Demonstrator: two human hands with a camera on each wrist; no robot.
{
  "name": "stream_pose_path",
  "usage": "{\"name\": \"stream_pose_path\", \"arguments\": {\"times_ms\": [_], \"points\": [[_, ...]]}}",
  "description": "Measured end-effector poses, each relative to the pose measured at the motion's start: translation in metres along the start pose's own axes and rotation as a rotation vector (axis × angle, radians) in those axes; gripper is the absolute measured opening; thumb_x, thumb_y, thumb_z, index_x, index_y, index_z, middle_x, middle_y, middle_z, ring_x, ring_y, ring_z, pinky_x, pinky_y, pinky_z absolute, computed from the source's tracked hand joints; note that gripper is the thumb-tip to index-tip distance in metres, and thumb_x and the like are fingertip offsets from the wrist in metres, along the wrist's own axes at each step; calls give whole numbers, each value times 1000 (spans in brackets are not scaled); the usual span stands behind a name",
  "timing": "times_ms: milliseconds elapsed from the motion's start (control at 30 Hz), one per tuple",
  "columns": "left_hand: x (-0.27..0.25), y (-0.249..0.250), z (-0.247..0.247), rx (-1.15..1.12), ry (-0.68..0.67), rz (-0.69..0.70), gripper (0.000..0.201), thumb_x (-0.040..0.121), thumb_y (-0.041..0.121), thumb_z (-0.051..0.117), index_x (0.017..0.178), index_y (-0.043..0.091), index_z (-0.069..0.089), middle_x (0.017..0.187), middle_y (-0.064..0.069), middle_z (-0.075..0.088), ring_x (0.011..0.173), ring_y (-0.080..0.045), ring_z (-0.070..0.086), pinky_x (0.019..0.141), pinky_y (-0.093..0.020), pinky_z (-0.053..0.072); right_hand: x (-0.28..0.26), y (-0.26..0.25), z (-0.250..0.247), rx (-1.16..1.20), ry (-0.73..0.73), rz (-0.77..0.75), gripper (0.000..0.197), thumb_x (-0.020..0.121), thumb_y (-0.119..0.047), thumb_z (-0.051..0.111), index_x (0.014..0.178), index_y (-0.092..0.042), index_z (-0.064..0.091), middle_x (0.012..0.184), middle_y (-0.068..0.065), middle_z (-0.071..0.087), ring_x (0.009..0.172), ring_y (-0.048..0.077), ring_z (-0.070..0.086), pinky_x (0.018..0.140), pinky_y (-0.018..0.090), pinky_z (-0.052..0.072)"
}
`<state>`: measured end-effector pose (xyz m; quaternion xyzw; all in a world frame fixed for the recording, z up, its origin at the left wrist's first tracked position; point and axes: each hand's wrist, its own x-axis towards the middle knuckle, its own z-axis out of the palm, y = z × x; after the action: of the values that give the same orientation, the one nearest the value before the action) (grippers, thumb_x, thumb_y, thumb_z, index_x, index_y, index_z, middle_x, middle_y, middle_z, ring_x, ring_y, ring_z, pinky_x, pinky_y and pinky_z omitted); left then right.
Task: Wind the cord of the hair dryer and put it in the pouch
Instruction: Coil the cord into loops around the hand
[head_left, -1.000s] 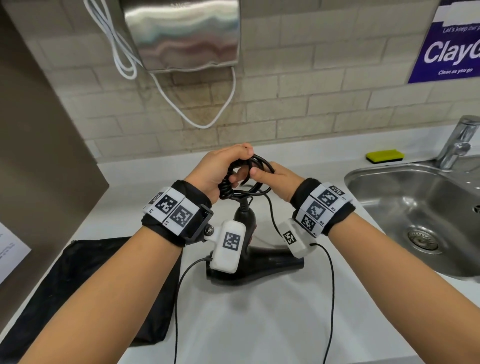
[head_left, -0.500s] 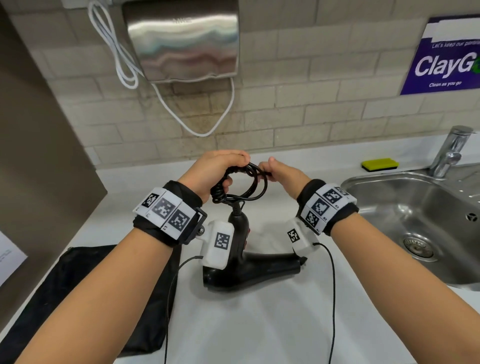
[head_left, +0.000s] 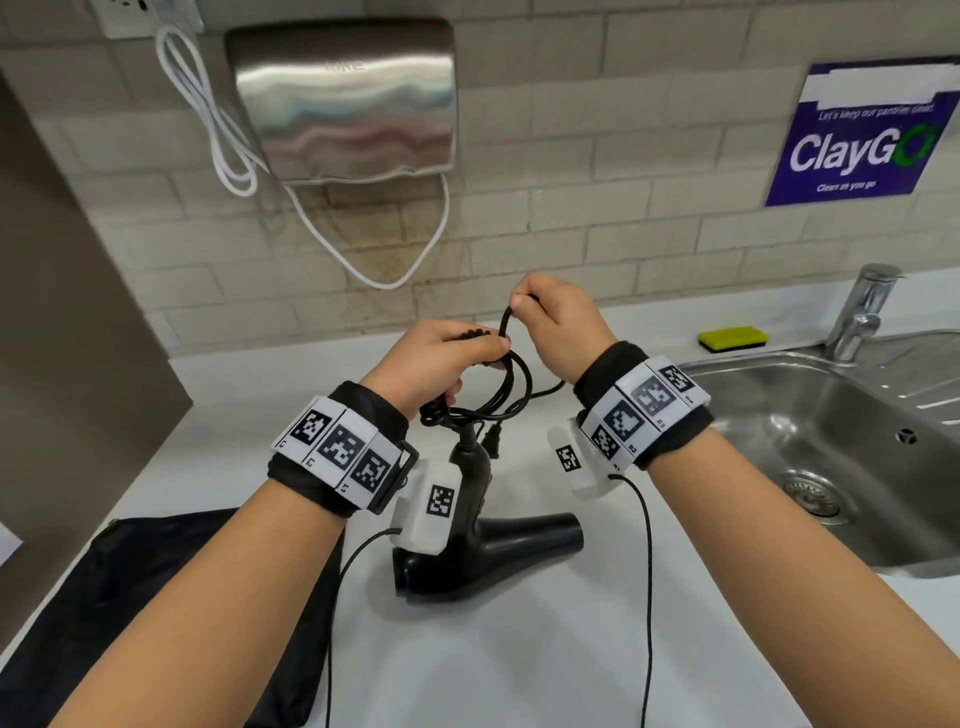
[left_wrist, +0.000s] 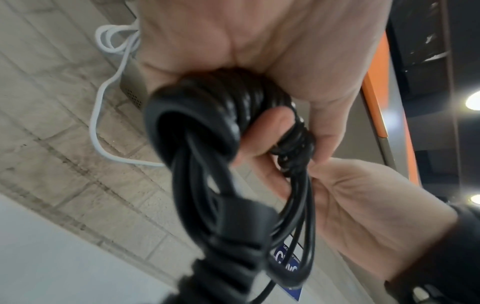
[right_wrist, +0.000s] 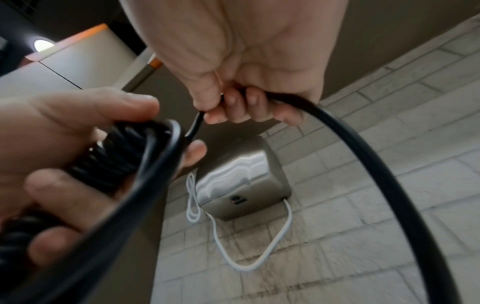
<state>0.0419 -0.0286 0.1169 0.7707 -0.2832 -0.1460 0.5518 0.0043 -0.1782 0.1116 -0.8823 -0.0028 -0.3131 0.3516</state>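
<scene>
A black hair dryer (head_left: 488, 551) lies on the white counter (head_left: 519, 649), nozzle to the right, handle pointing away. My left hand (head_left: 441, 358) grips a bundle of wound black cord (head_left: 506, 384) above the handle; in the left wrist view the coils (left_wrist: 207, 115) sit in its palm. My right hand (head_left: 556, 317), higher and just to the right, pinches a strand of the cord (right_wrist: 363, 156) and holds it up. The plug (head_left: 491, 441) dangles beside the handle. A black pouch (head_left: 130, 597) lies flat at the near left.
A steel sink (head_left: 810, 447) with a tap (head_left: 862, 312) is at the right, a yellow sponge (head_left: 732, 338) behind it. A steel hand dryer (head_left: 343, 98) with a white cable (head_left: 218, 135) hangs on the tiled wall. A grey panel (head_left: 62, 364) stands at the left.
My right hand has risen and moved away from the left, drawing a strand of cord up. The left hand keeps hold of the coil. The plug end now hangs free by the handle.
</scene>
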Motion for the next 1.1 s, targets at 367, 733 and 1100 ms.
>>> {"name": "stream_pose_path", "arguments": {"times_ms": [367, 733, 1100], "points": [[5, -14, -12, -287, 257, -53, 6, 86, 21, 65, 80, 19, 67, 68, 4, 54, 45, -11, 34, 42, -19, 31, -16, 55, 2, 269, -112, 255, 29, 90, -6, 50, 66, -23, 52, 68, -4, 50, 68, 11, 47, 77, 28, 38], [3, -20, -16, -425, 260, -83, 7, 87, 25, 64, 90, 19, 66, 71, 6, 56, 39, -6, 36, 45, -22, 32, -56, 93, 26, 107, -345, 556, 21, 91, -2, 47, 77, -17, 53, 88, 6, 58, 69, 16, 58, 54, 22, 49], [7, -21, -14, -423, 233, -51, 9, 88, 25, 64, 81, 19, 65, 60, 15, 61, 44, -9, 33, 46, -23, 32, -34, -9, 15, 810, 332, 38, 15, 84, -3, 48, 80, -17, 48, 75, 4, 52, 52, 5, 59, 61, 31, 57]]}}
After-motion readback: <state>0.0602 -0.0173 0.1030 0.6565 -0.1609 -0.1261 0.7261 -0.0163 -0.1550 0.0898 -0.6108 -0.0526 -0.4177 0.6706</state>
